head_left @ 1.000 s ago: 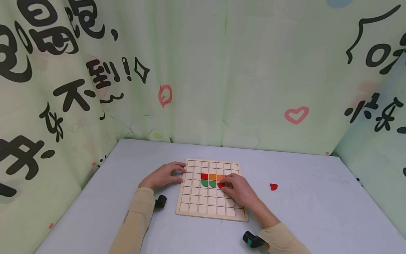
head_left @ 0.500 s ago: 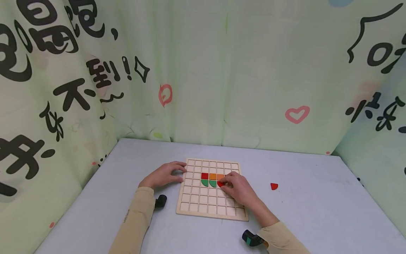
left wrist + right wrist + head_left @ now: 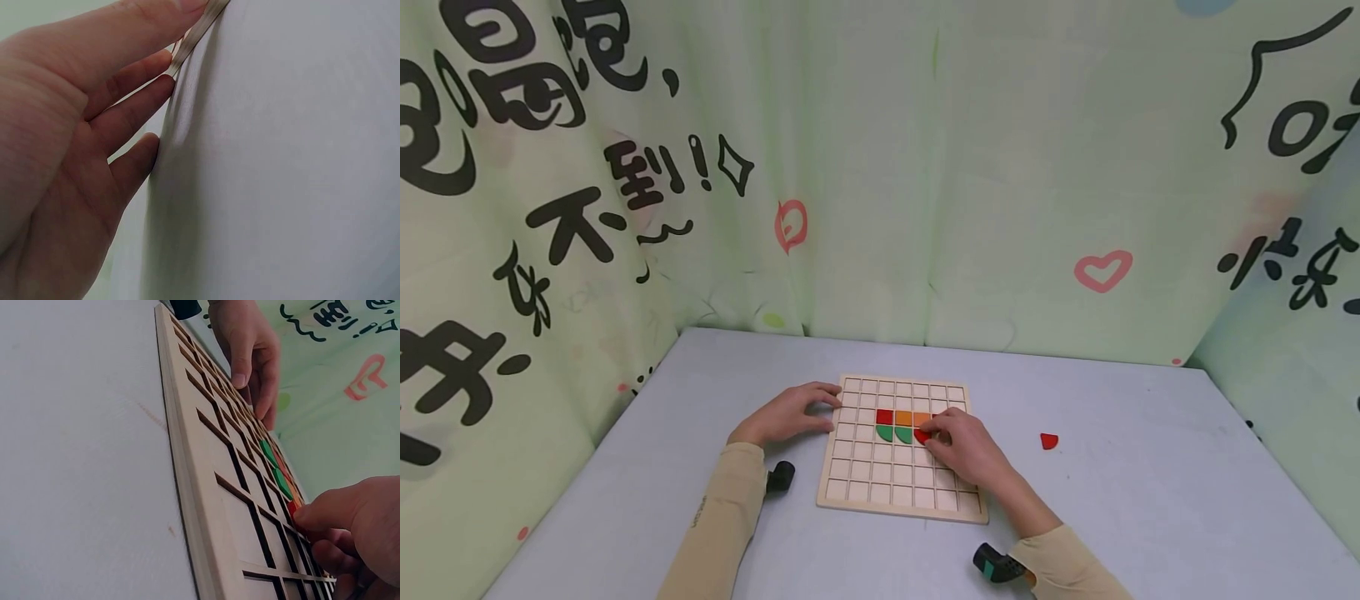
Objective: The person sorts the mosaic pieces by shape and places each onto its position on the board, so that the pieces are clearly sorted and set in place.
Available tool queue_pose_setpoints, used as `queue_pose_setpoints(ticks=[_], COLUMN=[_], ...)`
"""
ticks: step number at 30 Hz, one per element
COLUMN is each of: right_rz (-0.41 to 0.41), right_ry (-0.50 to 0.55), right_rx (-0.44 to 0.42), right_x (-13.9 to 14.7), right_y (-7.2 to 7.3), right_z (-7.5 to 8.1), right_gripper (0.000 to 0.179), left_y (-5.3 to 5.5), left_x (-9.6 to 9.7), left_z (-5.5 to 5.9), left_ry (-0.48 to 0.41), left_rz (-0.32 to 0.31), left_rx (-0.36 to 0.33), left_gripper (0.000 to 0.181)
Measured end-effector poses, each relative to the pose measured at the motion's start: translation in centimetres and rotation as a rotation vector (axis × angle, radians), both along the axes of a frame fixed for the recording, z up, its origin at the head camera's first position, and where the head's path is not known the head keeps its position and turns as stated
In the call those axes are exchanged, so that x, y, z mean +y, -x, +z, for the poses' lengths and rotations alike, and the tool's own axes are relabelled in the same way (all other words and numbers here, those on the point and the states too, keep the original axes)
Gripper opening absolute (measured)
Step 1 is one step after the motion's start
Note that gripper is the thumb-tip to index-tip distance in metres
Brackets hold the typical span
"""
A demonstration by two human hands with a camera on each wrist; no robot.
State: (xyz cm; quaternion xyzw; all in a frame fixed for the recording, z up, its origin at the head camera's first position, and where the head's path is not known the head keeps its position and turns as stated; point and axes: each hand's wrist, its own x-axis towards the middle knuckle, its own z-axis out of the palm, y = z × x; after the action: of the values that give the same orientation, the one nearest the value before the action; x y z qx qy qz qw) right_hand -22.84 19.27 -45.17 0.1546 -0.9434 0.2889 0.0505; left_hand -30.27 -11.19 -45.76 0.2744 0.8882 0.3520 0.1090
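A wooden grid board (image 3: 880,497) lies on the table. My left hand (image 3: 786,412) rests at its left edge, with fingers and thumb touching the rim. My right hand (image 3: 966,446) is over the board and pinches a red quarter-round tile (image 3: 920,436) sitting in a cell; in the right wrist view the thumb (image 3: 325,509) is against this red tile (image 3: 292,511). To its left are two green quarter-round tiles (image 3: 893,434). The row above has a red square tile (image 3: 884,417) and orange tiles (image 3: 912,418); its right end is hidden by my fingers.
One loose red rounded tile (image 3: 1048,442) lies on the white table (image 3: 1120,475) to the right of the board. A printed green curtain (image 3: 1000,183) hangs behind and at both sides. Black wrist cameras (image 3: 781,477) stick out beside both forearms.
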Motion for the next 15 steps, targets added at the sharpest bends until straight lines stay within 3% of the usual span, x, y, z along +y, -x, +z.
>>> queue_pose_setpoints(ticks=[15], right_rz=[-0.011], right_ry=[0.031], right_rx=[-0.002], right_x=[0.07], right_y=[0.15], right_z=[-0.25], right_gripper=[0.014], left_y=[-0.13], left_x=[-0.04], left_z=[0.08], left_ry=[-0.017], left_rz=[-0.027], left_rx=[0.023], left_gripper=[0.033])
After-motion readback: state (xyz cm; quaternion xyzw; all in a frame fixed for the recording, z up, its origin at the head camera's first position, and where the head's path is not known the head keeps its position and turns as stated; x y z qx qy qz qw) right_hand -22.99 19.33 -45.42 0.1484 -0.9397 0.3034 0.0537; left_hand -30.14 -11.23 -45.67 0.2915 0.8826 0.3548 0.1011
